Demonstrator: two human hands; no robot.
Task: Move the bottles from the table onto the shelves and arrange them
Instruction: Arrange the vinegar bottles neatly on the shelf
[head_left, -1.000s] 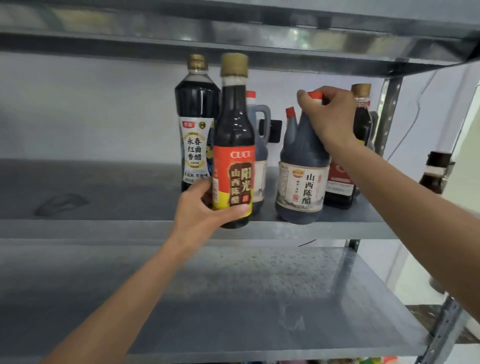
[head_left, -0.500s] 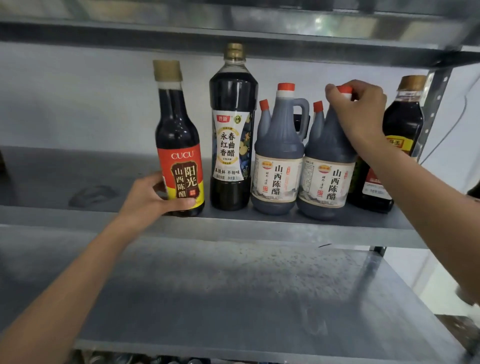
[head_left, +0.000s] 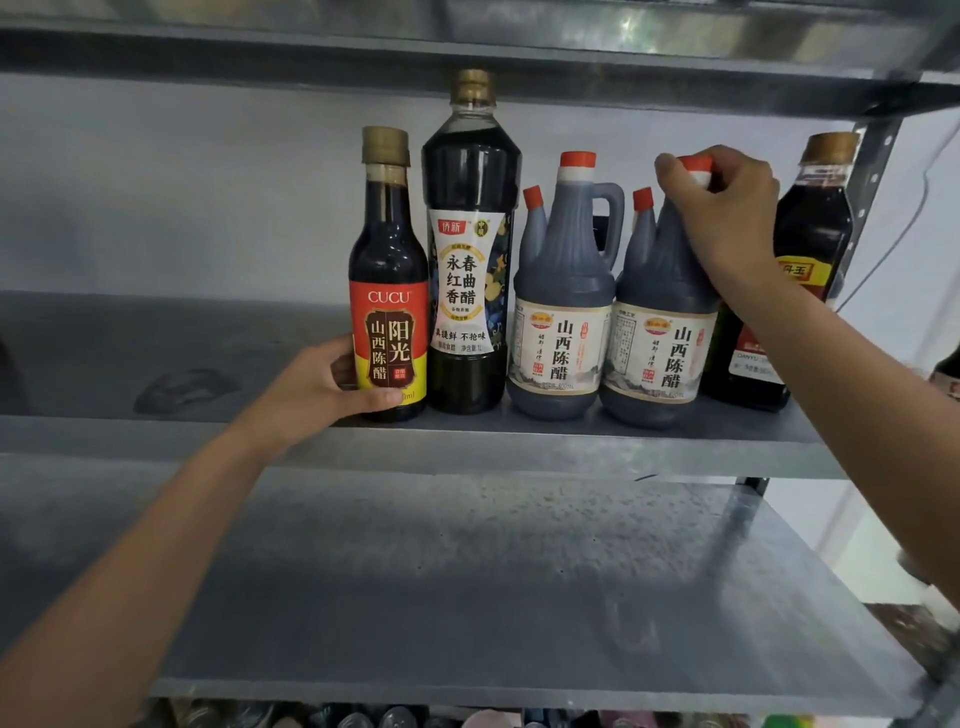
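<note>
Left hand comes up from below with its thumb across the front of the CUCU bottle, low on the red-and-yellow label, and its fingers curled round behind, so it grips the bottle near the base. The bottle lies just right of the palm, upright, its long axis vertical, its foot on the shelf close to the front edge. This hand is the nearer one to it by far.

Right hand reaches in from the right and higher, fingers closed over the red cap of the right jug; the jug hangs below the hand, also upright, and stands on the same shelf.

Between the two held things stand a tall bottle and a left jug. The CUCU bottle is the left end of the row, just beside the tall bottle; whether they touch cannot be told. The two jugs touch at their bellies. An end bottle stands right of the row, partly hidden by the right forearm.

The CUCU bottle is slim dark glass with a gold cap, smaller than its neighbours; the jugs are ribbed, dark, white-labelled, each with a small side spout. All labels face forward.

By the look of it, both are placed, and what remains is a small straightening and letting go, with care not to tip the narrow bottle off the front edge.
</note>
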